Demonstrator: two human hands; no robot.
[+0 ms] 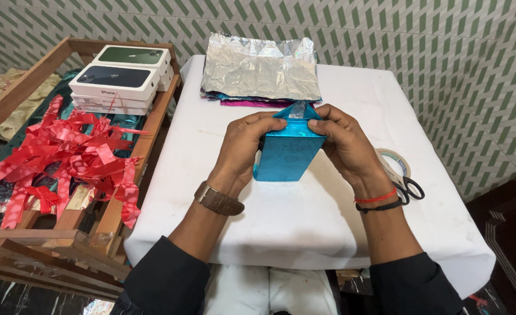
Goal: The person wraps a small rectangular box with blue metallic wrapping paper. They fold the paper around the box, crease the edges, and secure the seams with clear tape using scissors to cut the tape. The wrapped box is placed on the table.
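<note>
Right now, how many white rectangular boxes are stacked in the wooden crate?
2 clearly: a white rectangular box with a dark picture in front and one with a green picture behind. More may lie beneath them.

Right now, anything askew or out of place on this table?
Nothing damaged or spilled. Both hands, left and right, pinch the blue wrapped box at its end flap. The foil stack behind is crumpled, with coloured sheets poking out unevenly. The ribbons lie tangled in the wooden crate.

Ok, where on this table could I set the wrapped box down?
The white table is bare in front of the blue box, between both wrists, and along its left edge. Crowded: the foil sheets at the back, tape roll and scissors on the right.
</note>
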